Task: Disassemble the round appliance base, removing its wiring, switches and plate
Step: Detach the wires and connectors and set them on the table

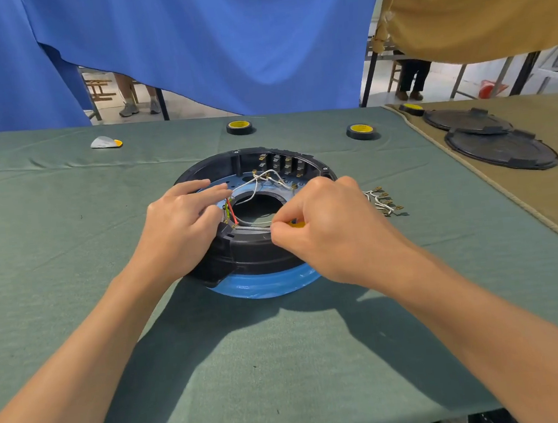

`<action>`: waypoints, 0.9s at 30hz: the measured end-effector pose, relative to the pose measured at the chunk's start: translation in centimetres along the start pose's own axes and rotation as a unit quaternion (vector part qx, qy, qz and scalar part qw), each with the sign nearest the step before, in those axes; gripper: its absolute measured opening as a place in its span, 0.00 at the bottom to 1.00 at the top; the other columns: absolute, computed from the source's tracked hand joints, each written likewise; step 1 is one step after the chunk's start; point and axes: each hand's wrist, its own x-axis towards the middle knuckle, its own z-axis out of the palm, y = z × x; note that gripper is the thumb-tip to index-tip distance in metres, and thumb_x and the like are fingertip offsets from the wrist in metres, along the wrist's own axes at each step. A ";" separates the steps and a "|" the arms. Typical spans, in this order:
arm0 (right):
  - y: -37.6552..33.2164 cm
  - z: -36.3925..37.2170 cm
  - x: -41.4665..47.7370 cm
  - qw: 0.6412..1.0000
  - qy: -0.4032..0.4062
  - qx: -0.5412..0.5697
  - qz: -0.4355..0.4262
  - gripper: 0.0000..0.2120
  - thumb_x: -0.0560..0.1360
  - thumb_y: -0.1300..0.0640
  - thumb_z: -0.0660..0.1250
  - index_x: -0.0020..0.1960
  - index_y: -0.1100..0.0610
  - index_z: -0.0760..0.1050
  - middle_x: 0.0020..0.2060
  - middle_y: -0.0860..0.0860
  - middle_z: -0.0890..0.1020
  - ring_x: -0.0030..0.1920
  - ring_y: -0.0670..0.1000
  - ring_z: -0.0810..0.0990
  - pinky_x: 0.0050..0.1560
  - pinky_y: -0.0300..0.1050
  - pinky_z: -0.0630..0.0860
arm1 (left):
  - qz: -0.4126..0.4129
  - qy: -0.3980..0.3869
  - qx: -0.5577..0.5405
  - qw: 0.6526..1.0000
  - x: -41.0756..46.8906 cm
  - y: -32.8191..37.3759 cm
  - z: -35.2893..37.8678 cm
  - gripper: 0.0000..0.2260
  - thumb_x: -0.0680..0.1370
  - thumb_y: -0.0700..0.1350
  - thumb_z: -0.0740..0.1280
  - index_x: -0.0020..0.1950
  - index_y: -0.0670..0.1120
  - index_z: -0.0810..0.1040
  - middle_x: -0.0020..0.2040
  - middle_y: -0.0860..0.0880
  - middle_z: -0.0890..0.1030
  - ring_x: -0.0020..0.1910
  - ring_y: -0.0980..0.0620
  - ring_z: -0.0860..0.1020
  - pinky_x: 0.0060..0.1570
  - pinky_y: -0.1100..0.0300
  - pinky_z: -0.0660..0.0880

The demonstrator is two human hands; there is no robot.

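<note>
The round black appliance base (251,259) with a blue lower ring sits upside down mid-table. Inside it lie a blue plate (233,183), a row of switches (281,163) on the far wall, and white, red and green wires (260,182). My left hand (183,228) rests on the base's left inner rim, fingers stretched over the plate near the red wire. My right hand (327,230) pinches a white wire (255,228) at the near rim; something yellow shows between its fingers.
A bundle of removed white wires with brass terminals (383,202) lies right of the base. Two tape rolls (239,127) (360,131) and a white-yellow scraper (105,142) sit farther back. Two black round covers (501,148) lie on the tan cloth at right.
</note>
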 end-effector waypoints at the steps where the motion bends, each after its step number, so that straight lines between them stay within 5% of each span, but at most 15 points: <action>1: 0.0 0.0 0.1 1.000 -0.001 0.001 0.003 0.17 0.71 0.58 0.61 0.25 0.59 0.61 0.22 0.54 0.61 0.28 0.54 0.55 0.44 0.51 0.75 | -0.001 0.002 -0.001 1.000 0.0 0.0 0.0 0.25 0.70 0.48 0.52 0.60 0.52 0.81 0.63 0.59 0.77 0.67 0.60 0.68 0.61 0.68 0.58; 7: -0.2 0.2 0.0 1.000 0.001 0.004 0.022 0.17 0.71 0.58 0.61 0.25 0.58 0.63 0.21 0.53 0.61 0.28 0.53 0.56 0.49 0.52 0.75 | -0.004 0.012 -0.005 1.000 -0.1 0.2 0.0 0.25 0.70 0.47 0.52 0.60 0.51 0.81 0.63 0.57 0.78 0.67 0.59 0.68 0.59 0.69 0.57; 11: -0.6 0.6 -0.4 1.000 0.012 -0.011 0.008 0.18 0.71 0.59 0.61 0.26 0.58 0.59 0.23 0.52 0.59 0.29 0.51 0.55 0.28 0.47 0.62 | -0.007 0.014 -0.005 1.000 -0.1 0.3 0.0 0.25 0.70 0.47 0.52 0.60 0.52 0.81 0.63 0.57 0.77 0.67 0.59 0.68 0.61 0.66 0.58; 13: -0.8 0.6 -0.5 1.000 0.009 -0.021 0.003 0.19 0.72 0.59 0.61 0.26 0.58 0.58 0.24 0.52 0.59 0.29 0.50 0.55 0.26 0.45 0.56 | -0.008 0.012 -0.005 1.000 -0.1 0.3 0.0 0.25 0.70 0.47 0.52 0.60 0.52 0.81 0.63 0.57 0.77 0.67 0.59 0.68 0.62 0.65 0.59; 23: -1.8 0.5 -1.1 0.999 0.013 -0.043 0.022 0.20 0.73 0.58 0.61 0.28 0.56 0.55 0.24 0.52 0.58 0.27 0.50 0.56 0.26 0.40 0.52 | -0.009 0.021 -0.002 1.000 -0.1 0.1 0.2 0.25 0.70 0.47 0.52 0.60 0.52 0.81 0.63 0.55 0.78 0.67 0.60 0.67 0.57 0.69 0.57; 27: -2.6 1.4 -1.1 0.999 0.027 -0.034 0.019 0.21 0.74 0.59 0.62 0.27 0.55 0.54 0.23 0.51 0.58 0.26 0.52 0.57 0.29 0.46 0.53 | -0.002 0.015 0.003 1.000 -0.2 0.2 0.2 0.25 0.70 0.48 0.52 0.60 0.51 0.81 0.63 0.55 0.78 0.67 0.59 0.68 0.61 0.65 0.59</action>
